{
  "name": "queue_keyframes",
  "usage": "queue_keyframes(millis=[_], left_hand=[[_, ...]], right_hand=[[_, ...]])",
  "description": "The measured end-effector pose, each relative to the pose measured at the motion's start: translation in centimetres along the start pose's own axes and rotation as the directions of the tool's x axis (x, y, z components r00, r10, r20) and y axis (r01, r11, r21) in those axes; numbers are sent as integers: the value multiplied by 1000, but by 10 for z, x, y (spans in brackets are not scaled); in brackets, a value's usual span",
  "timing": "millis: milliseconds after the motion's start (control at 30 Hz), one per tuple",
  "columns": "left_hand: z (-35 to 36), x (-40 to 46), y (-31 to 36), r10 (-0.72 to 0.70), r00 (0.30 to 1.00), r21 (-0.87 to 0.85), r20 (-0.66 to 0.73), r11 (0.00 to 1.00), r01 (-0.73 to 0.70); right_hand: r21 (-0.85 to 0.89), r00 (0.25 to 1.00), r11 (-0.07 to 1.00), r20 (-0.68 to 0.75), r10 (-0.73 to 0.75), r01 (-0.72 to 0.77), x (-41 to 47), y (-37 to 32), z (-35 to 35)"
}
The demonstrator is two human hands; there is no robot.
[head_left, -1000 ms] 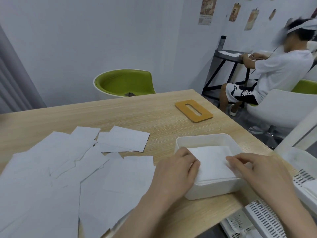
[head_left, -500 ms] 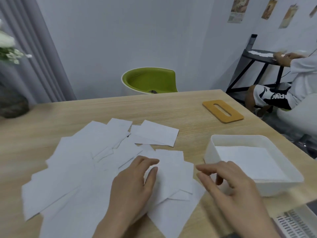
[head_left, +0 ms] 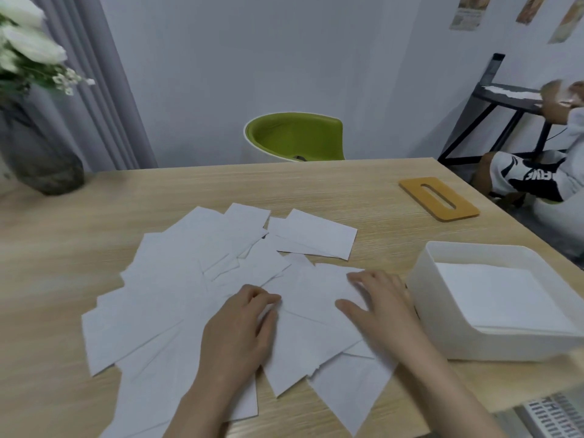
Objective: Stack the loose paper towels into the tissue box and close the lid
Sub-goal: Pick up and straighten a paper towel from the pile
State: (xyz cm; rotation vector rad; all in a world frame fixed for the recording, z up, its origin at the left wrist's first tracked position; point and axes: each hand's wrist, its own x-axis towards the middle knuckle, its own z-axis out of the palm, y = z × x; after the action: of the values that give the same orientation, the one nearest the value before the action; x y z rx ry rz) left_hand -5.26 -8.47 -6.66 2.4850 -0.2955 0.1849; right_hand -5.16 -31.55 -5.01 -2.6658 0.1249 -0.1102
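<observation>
The loose paper towels [head_left: 196,298] lie fanned and overlapping across the centre and lower left of the frame on the tabletop [head_left: 363,191]. The left hand [head_left: 240,336] rests on the sheets at lower centre, fingers slightly bent; whether it pinches a sheet cannot be told. The right hand [head_left: 379,308] lies flat on a sheet just left of the box, fingers spread and holding nothing. The white tissue box [head_left: 442,330] stands open at the right of the frame and already contains a low stack of towels. The tan slotted lid [head_left: 439,199] lies apart, at upper right on the tabletop. Judged progress: early. Most sheets remain outside; the lid is not yet fitted.
</observation>
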Motion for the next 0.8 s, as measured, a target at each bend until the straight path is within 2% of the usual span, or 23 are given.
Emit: queue_keyframes(millis=[133, 300, 467, 633, 733, 800], left_hand=[[3, -1, -3, 18, 1000, -5, -5, 1000, -18], [4, -2, -7, 33, 999, -26, -8, 999, -33], [4, -2, -7, 32, 999, -54, -19, 998, -33], [3, -2, -8, 8, 1000, -129, -18, 992, -10], [2, -3, -8, -41, 999, -218, -32, 975, 33], [2, -3, -6, -82, 994, -288, -65, 956, 60]], right_hand=[[-54, 996, 995, 47, 82, -79, 20, -7, -4], [14, 981, 988, 120, 153, -156, 26, -16, -14], [48, 990, 991, 82, 117, -121, 28, -17, -19], [275, 986, 947, 59, 154, -164, 25, -8, -19], [480, 981, 857, 61, 183, -189, 19, -8, -19], [618, 976, 758, 72, 208, -207, 13, -12, -19]])
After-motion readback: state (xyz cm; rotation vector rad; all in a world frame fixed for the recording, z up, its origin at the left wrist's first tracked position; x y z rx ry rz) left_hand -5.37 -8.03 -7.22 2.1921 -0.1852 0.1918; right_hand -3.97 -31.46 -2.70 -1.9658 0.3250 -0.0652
